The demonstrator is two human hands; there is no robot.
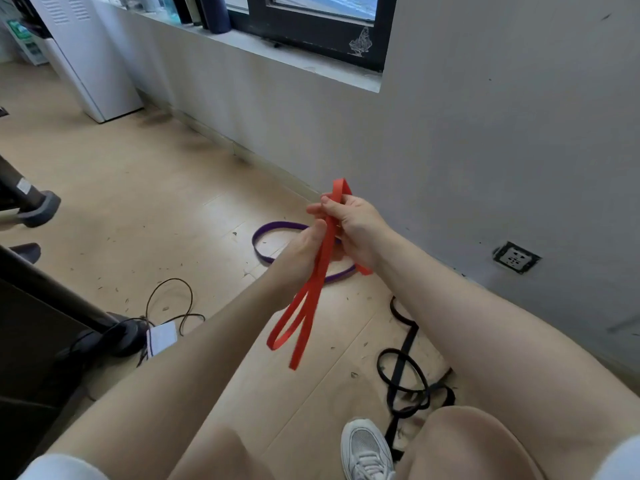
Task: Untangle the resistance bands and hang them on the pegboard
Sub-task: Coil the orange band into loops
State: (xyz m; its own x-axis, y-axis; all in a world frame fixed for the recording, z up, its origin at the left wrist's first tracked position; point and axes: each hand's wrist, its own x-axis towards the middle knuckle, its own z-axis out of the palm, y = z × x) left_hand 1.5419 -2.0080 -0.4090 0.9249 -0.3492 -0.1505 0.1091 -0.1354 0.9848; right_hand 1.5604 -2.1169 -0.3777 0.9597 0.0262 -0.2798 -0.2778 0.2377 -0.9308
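Both hands hold a red resistance band (pixel 304 306) in the air above the wooden floor. My right hand (pixel 353 226) grips its upper part, and a short red loop sticks out above the fingers. My left hand (pixel 304 251) grips the strands just below. Two red loops hang down toward me. A purple band (pixel 273 233) lies in a ring on the floor behind my hands, partly hidden by them. A black band (pixel 401 372) lies twisted in several loops on the floor at the right, near my shoe. No pegboard is in view.
A grey wall (pixel 485 150) with a floor-level socket (pixel 516 257) runs along the right. A window sill (pixel 277 53) with bottles is above. Black equipment legs (pixel 38 209) stand at the left, with a thin black cable (pixel 173 306) and a white tag. My white shoe (pixel 367 448) is at the bottom.
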